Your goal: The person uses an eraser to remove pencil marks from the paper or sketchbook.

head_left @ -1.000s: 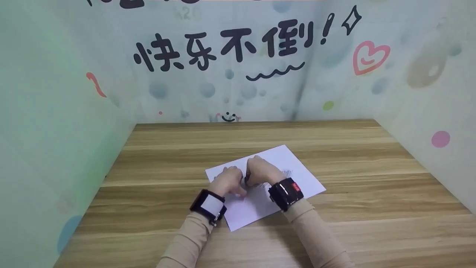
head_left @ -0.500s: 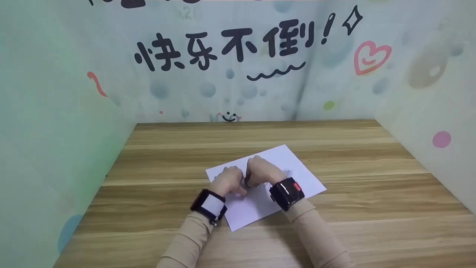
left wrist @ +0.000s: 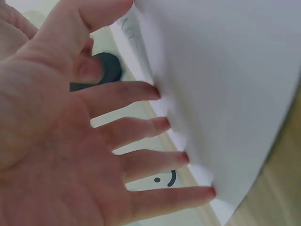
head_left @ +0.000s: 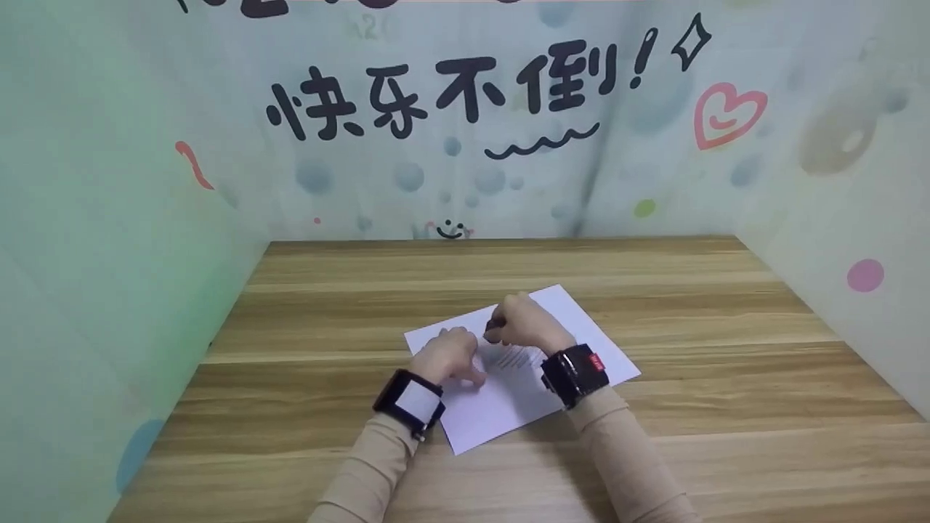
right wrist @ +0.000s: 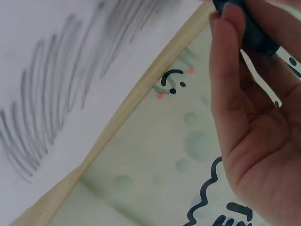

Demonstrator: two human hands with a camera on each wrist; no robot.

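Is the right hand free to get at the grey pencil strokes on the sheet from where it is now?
Probably yes. The right hand, gripping a dark eraser, sits just beyond the pencil strokes, with bare paper between; the left hand presses the sheet beside them.

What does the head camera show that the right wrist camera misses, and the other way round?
Only the head view shows both hands at once: the left hand resting on the sheet of paper, the whole wooden table, both wrist devices and the wall lettering. Only the right wrist view shows the grey pencil strokes close up, one by one, and the curled fingers round a dark drawing tool. Both show the right hand, the paper, the table's far edge and the small smiley on the wall.
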